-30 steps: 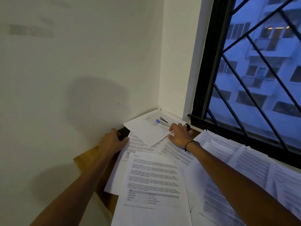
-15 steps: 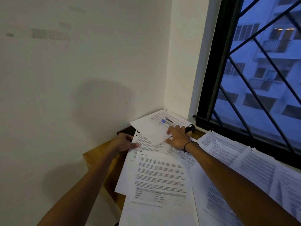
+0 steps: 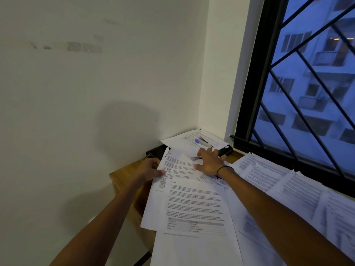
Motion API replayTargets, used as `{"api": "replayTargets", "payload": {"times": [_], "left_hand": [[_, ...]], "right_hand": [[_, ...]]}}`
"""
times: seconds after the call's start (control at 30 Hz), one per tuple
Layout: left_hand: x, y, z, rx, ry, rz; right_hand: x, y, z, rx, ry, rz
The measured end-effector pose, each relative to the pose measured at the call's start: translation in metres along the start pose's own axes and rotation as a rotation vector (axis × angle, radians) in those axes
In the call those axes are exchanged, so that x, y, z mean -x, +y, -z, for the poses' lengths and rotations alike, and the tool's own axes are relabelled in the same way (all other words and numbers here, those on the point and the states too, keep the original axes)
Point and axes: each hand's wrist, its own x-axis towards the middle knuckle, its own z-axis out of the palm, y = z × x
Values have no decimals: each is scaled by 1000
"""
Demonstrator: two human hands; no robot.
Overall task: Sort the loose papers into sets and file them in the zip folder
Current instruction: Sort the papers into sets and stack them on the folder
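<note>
Lying under both hands: matt white printed paper sheets [image 3: 194, 204]. Showing beside the left hand [image 3: 148, 169]: warm, smooth wooden desk top [image 3: 124, 173]. Catching light just beyond the right hand [image 3: 209, 162]: glossy black object [image 3: 225, 150], possibly plastic. Beyond it: dark-painted metal window grille [image 3: 299, 112].

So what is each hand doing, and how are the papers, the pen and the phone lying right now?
left hand: grips the left edge of a printed sheet.
right hand: fingers spread flat, pressing on the same sheet.
printed sheet: lying tilted on the other papers, held by both hands.
Section 6 page: flat, on top of the near pile.
pen: lying on the corner sheet.
phone: flat, partly covered by paper.
</note>
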Motion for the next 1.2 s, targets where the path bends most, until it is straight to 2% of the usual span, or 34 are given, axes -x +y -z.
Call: {"api": "replayTargets", "payload": {"times": [0.3, 0.7, 0.83, 1.2], "left_hand": [[17, -8, -5, 73, 14, -96], [7, -7, -22, 244, 34, -62], [-4, -1, -26, 257, 53, -47], [-27, 9, -25, 158, 114, -29]], "right_hand": [[13, -9, 11, -57, 15, 8], [13, 5, 9, -119, 130, 46], [6, 9, 8, -114, 183, 60], [-13, 16, -5, -103, 160, 43]]}}
